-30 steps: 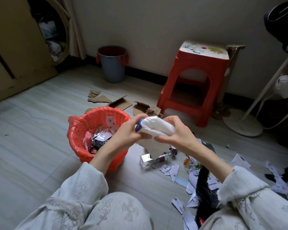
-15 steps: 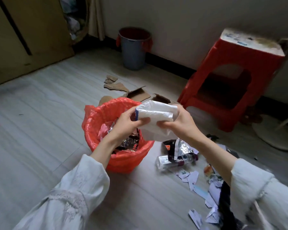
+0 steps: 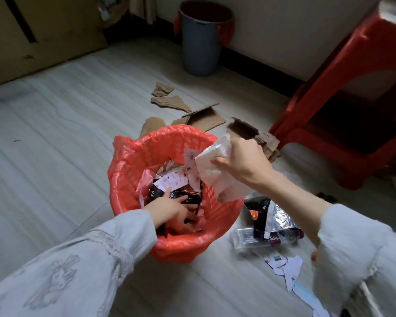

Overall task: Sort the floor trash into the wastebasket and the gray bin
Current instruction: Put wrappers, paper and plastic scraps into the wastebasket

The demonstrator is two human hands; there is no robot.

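A red-lined wastebasket (image 3: 133,170) stands on the floor in front of me, part full of wrappers and paper scraps. My left hand (image 3: 174,211) reaches down inside it, fingers spread, pressing on the dark wrappers. My right hand (image 3: 240,163) grips a crumpled white plastic bag (image 3: 215,170) over the basket's right rim. The gray bin (image 3: 201,42) with a red liner stands against the far wall. Beside the basket on the right lie a foil snack bag (image 3: 268,213), a clear plastic bottle (image 3: 245,239) and torn paper pieces (image 3: 284,266).
Torn cardboard pieces (image 3: 167,101) lie between the basket and the gray bin. A red plastic stool (image 3: 343,92) stands at the right. A large cardboard sheet (image 3: 44,30) leans at the back left.
My left hand let go of the white bag and went down into the wastebasket. My right hand alone now holds the bag over the basket's rim. The view tilted down and closer.
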